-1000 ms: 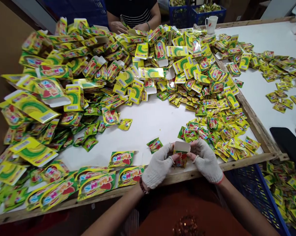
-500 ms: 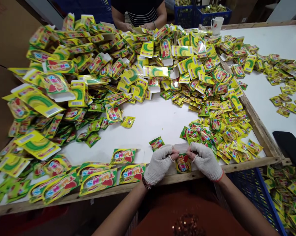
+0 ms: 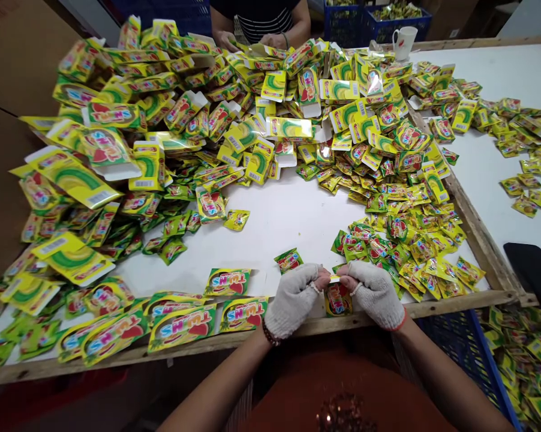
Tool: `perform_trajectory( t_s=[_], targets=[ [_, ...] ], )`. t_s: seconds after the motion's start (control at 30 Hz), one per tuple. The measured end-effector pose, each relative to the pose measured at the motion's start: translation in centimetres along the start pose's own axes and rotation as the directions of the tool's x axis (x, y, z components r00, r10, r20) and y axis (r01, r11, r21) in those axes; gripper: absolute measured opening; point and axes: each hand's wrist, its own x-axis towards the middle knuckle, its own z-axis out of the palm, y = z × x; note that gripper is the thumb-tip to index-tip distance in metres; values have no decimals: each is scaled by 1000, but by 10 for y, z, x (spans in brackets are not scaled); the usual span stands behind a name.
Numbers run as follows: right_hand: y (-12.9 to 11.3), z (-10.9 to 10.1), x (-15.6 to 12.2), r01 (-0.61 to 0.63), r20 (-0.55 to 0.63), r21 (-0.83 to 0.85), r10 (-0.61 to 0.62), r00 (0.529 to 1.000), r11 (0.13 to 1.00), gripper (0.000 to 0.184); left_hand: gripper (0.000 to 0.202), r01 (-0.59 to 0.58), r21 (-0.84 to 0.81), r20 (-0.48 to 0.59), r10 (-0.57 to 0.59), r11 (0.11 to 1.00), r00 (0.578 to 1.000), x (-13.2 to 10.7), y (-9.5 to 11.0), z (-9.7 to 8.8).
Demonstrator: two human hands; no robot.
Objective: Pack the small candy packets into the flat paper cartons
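Note:
A small printed candy box (image 3: 339, 302) stands at the table's front edge between my two hands. My left hand (image 3: 292, 300), in a white fingerless glove, pinches the top of the box from the left. From the right, my right hand (image 3: 375, 295), gloved the same way, closes its thumb and fingers on the same top end, where a bit of flap shows. Just beyond my left hand lies a green candy packet (image 3: 289, 260). Several flat boxes, among them a flattened carton (image 3: 242, 314), lie to the left of my left hand.
A large heap of boxes (image 3: 198, 120) covers the far and left table. Small sachets (image 3: 418, 240) pile up at right beside a wooden rail (image 3: 477, 228). A person (image 3: 261, 24) works opposite. A white mug (image 3: 404, 43), a black phone (image 3: 531, 270) and a blue crate (image 3: 490, 366) are also around.
The box's raised top flap has been folded down between my fingertips, and my hands have drawn slightly closer together. The whole view has shifted a little.

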Motion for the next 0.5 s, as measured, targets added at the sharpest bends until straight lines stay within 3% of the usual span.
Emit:
perform_trajectory(
  t_s=[0.1,0.23,0.3,0.37,0.43,0.5],
  targets=[
    [-4,1,4,-69,11,-13,70,998,998,17,21,126,28,23,-126,992,992,6,9,-4],
    [-7,1,8,-106,19,-7,106,994,994,18,23,130,88,26,-132,988,991,9,15,-7],
    [-7,-2,8,-89,27,-11,89,996,996,19,24,53,107,38,-58,993,998,7,14,-9],
    [-4,-6,6,-28,50,13,27,998,1000,18,24,-98,121,81,88,988,993,2,10,-11],
    [0,-11,2,58,93,65,-64,994,996,17,21,-273,150,129,255,950,958,-3,5,-12],
    [5,-12,-2,120,135,102,-133,982,988,16,21,-375,185,160,348,909,924,-7,-1,-12]
  ],
)
